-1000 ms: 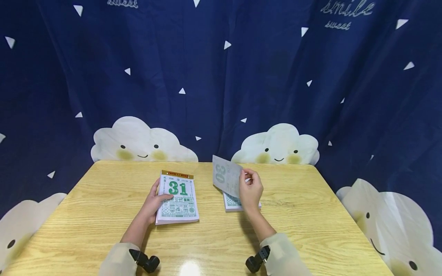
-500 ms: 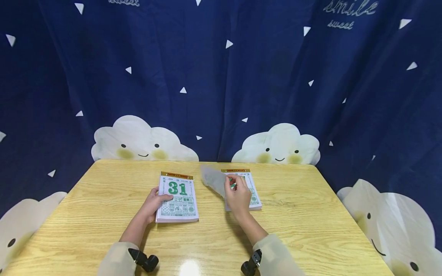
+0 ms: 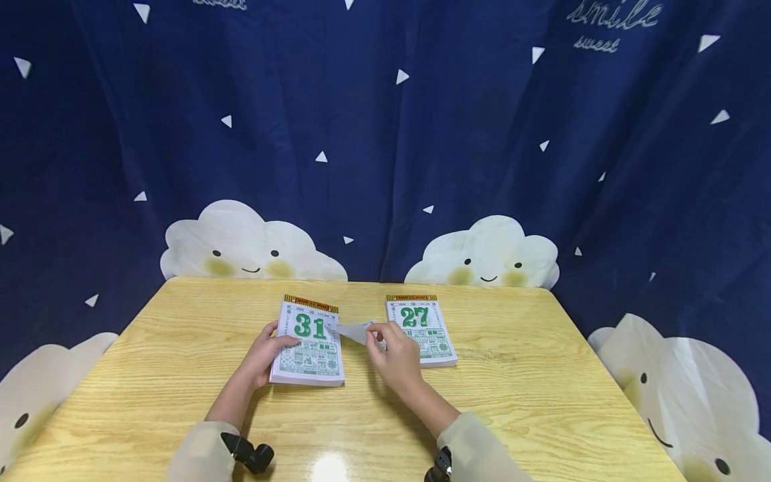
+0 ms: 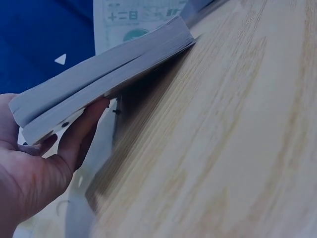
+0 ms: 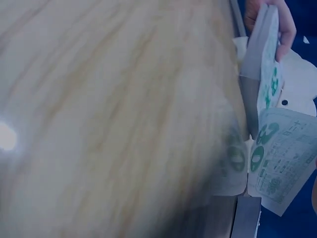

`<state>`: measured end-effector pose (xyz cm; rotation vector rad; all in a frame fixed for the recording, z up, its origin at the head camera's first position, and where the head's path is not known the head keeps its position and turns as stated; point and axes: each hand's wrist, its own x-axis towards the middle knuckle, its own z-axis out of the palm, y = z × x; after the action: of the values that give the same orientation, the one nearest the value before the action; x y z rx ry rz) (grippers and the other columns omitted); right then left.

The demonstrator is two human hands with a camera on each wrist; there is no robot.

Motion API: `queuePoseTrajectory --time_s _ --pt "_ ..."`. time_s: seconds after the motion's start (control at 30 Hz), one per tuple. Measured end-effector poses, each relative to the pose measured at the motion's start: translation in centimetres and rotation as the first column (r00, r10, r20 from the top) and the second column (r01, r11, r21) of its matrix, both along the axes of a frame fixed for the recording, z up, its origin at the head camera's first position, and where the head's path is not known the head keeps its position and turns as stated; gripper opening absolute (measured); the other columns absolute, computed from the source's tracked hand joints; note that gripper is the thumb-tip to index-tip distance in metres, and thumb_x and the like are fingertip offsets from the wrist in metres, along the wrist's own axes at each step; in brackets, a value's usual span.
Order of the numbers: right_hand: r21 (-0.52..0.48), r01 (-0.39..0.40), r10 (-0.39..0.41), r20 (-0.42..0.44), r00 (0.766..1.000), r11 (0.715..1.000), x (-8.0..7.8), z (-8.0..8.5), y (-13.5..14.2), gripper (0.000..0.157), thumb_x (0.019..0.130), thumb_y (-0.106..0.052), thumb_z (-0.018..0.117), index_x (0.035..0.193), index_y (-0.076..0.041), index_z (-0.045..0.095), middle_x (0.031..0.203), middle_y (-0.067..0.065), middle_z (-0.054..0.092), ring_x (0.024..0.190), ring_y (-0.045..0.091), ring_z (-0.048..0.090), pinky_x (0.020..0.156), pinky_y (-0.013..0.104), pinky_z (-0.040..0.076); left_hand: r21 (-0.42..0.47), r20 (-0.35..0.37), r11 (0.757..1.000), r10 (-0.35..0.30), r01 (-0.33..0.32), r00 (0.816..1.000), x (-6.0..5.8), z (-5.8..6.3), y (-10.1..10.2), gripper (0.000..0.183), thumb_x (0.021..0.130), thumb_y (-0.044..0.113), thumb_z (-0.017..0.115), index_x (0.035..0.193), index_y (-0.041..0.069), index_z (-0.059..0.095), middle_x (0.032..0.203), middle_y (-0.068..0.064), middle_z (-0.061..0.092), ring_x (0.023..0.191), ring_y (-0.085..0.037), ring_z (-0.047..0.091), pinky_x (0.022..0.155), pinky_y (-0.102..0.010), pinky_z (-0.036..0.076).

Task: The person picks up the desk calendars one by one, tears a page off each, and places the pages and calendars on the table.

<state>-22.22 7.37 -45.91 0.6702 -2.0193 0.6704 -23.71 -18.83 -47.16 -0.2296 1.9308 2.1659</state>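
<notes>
One thin sheet [image 3: 354,331] juts from your right hand [image 3: 395,356], pinched between finger and thumb, towards the calendar showing 31 [image 3: 310,360]; it looks light, limp and easily torn, best held near an edge. Your left hand [image 3: 264,356] grips that calendar, likely heavier and stiffer, by its left side, thumb on top, fingers beneath, while the calendar showing 27 [image 3: 435,344] lies on the tabletop [image 3: 530,375]
</notes>
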Motion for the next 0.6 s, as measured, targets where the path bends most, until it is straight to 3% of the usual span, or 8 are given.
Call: queuePoseTrajectory --time_s 0.1,0.33,0.6 --pt "0.084 -0.031 0.033 -0.016 0.999 0.996 0.3 -0.2 -0.2 0.007 0.077 -0.012 0.068 0.084 -0.011 0.066 0.069 -0.001 0.061 0.048 0.005 0.05 0.041 0.004 0.03 0.002 0.001 1.0 0.0 0.0 1.0 0.1 0.0 -0.1 0.073 0.087 0.01 0.058 0.147 0.015 0.017 0.1 0.003 0.064 0.081 -0.016 0.069 0.072 -0.035 0.06" --pt "0.273 -0.068 0.086 -0.054 0.995 0.96 1.2 -0.6 -0.6 0.007 0.078 -0.016 0.067 0.085 -0.015 0.067 0.072 -0.006 0.062 0.048 0.001 0.046 0.042 0.006 0.033 -0.023 -0.005 0.999 0.037 -0.037 0.999 0.0 0.0 0.0 0.074 0.088 0.01 0.058 0.149 0.014 0.017 0.11 -0.004 0.062 0.079 -0.013 0.068 0.07 -0.032 0.06" --pt "0.399 -0.043 0.038 0.02 0.999 0.916 1.7 -0.7 -1.1 0.006 0.081 -0.021 0.067 0.087 -0.02 0.066 0.076 -0.01 0.063 0.055 0.001 0.052 0.044 0.008 0.037 -0.069 -0.009 0.997 0.038 -0.039 0.999 -0.2 -0.1 0.1 0.074 0.089 0.011 0.058 0.15 0.013 0.016 0.126 -0.016 0.053 0.08 -0.011 0.067 0.071 -0.031 0.06"
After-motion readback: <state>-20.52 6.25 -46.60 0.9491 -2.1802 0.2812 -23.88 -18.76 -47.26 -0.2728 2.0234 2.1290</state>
